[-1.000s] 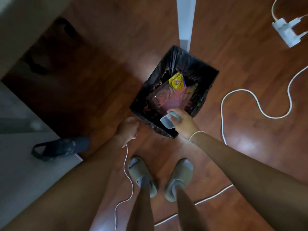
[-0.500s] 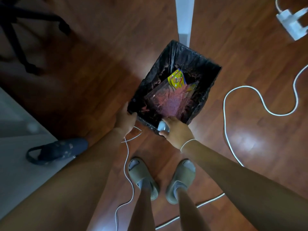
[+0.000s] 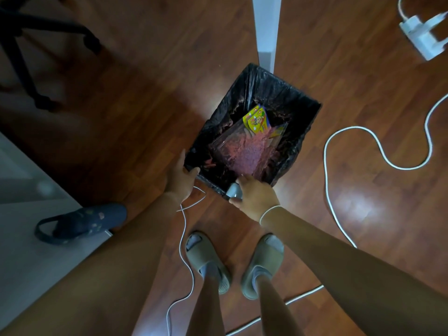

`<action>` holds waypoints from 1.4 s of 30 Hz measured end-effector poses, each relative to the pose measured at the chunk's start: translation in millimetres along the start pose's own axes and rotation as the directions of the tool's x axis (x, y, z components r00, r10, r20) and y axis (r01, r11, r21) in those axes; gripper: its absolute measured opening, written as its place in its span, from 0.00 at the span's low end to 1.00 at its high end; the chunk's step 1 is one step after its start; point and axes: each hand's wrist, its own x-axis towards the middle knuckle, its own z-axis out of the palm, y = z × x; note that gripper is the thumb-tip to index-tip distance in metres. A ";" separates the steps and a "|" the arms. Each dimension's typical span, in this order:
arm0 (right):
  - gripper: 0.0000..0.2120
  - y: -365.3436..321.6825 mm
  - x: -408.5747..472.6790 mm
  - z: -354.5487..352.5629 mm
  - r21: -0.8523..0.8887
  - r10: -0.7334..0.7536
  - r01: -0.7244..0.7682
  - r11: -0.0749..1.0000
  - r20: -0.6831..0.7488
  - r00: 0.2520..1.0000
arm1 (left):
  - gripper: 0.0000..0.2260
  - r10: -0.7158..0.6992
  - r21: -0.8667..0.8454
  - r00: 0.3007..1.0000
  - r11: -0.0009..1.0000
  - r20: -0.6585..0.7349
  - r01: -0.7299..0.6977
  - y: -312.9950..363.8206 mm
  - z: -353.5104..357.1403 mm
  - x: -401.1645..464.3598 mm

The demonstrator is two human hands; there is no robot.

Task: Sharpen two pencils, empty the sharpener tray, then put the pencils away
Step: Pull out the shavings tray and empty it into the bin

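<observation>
- Your right hand (image 3: 254, 196) is closed around the small pale grey plastic sharpener tray (image 3: 234, 191), held at the near rim of the black-bagged rectangular waste bin (image 3: 286, 93), at about 6 o'clock on its opening.
- Your left hand (image 3: 180, 177) clasps the bin's near-left corner, about 8 o'clock, thumb hooked over the bag edge; that grip steadies the bin.
- The tray looks to sit over the rim rather than well inside. Carry it toward 12 o'clock, over the pink-dusted clear plastic wrapper (image 3: 244, 151), before tipping, so shavings fall in the bag and not on the reddish-brown wooden floor (image 3: 150, 69).
- Whether the tray is emptied yet, you cannot tell: your fingers hide its mouth. Turn it fully over and tap it on the inner wall.
- Mind the thin white cable (image 3: 185, 229) looping just beside your left wrist, and the thicker white cord (image 3: 378, 146) at 3 o'clock; do not snag either.
- The pencils are out of view.
</observation>
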 end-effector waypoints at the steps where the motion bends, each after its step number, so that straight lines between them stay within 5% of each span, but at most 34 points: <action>1: 0.21 0.3 0.2 -0.3 0.024 0.015 -0.015 1.000 -0.024 1.000 | 0.30 0.002 0.002 1.000 1.000 -0.001 -0.002 -0.8 -0.3 0.2; 4: 0.22 3.0 -0.1 -3.5 0.140 0.078 -0.056 0.989 -0.154 0.985 | 0.30 0.012 0.012 1.000 1.000 0.002 -0.012 -2.6 -0.6 1.7; 7: 0.21 0.6 -4.5 3.1 0.050 -0.001 -0.002 0.999 0.054 0.999 | 0.30 0.014 0.035 1.000 0.999 0.008 -0.014 -2.7 -1.3 2.5; 10: 0.20 8.5 -0.5 -7.7 0.255 0.108 -0.106 0.961 0.008 0.994 | 0.30 0.013 0.071 1.000 0.997 0.008 -0.014 -0.6 -0.2 1.3; 12: 0.16 15.9 3.8 -19.5 0.530 0.276 -0.202 0.823 -0.063 0.959 | 0.30 0.010 0.114 1.000 0.993 -0.010 -0.009 2.5 1.9 1.1; 16: 0.11 22.8 4.8 -38.9 0.861 0.394 -0.280 0.424 0.103 0.913 | 0.29 -0.001 0.162 1.000 0.987 -0.031 0.006 17.6 1.6 -3.9; 18: 0.11 25.6 2.4 -50.4 0.918 0.397 -0.310 0.246 0.197 0.897 | 0.28 -0.001 0.185 0.999 0.983 -0.048 0.010 27.9 -1.6 -9.2; 23: 0.09 26.9 -15.3 -86.3 0.942 0.389 -0.329 0.064 0.280 0.878 | 0.23 0.007 0.161 1.000 0.987 -0.005 -0.007 69.0 -15.1 -32.1; 33: 0.15 -6.6 -78.3 -228.8 0.979 0.332 -0.197 0.049 0.170 0.928 | 0.14 0.042 0.001 0.993 0.999 0.112 -0.042 184.2 -41.4 -134.4; 42: 0.17 -71.7 -138.4 -385.5 0.991 0.235 0.020 0.135 -0.052 0.971 | 0.15 0.316 0.154 0.946 0.933 0.076 -0.324 309.7 -114.0 -241.2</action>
